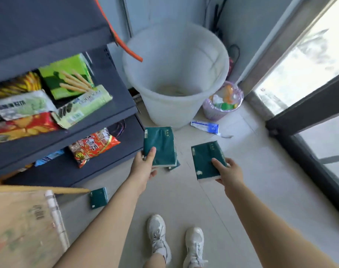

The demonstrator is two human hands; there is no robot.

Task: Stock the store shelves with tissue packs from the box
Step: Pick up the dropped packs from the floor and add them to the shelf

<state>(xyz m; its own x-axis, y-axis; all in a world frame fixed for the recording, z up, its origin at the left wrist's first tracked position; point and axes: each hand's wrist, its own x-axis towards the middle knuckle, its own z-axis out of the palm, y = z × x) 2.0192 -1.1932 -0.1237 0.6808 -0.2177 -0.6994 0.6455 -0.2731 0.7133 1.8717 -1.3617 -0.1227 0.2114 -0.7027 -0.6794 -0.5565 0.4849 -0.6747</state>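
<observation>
Left hand (pixel 143 167) and right hand (pixel 230 174) each keep a grip on a dark green wrapped tissue pack (pixel 159 146) by its near end only, so one may slip to the pale tiled floor (pixel 184 202).

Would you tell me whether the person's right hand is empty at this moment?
No, the right hand grips a dark green tissue pack, with its thumb on top.

Person, head view.
- Left forearm (pixel 110 219) and right forearm (pixel 261 219): bare along the whole visible length.
- Left hand (pixel 143 167) and right hand (pixel 230 173): bare.
- Left shoe (pixel 158 235) and right shoe (pixel 194 246): matching white lace-up trainers with pale grey panels, thick soles and white laces.
- White sock (pixel 163 252) shows above the left shoe's collar; lower legs bare above.
- Picture soft; shoe markings not legible.
</observation>
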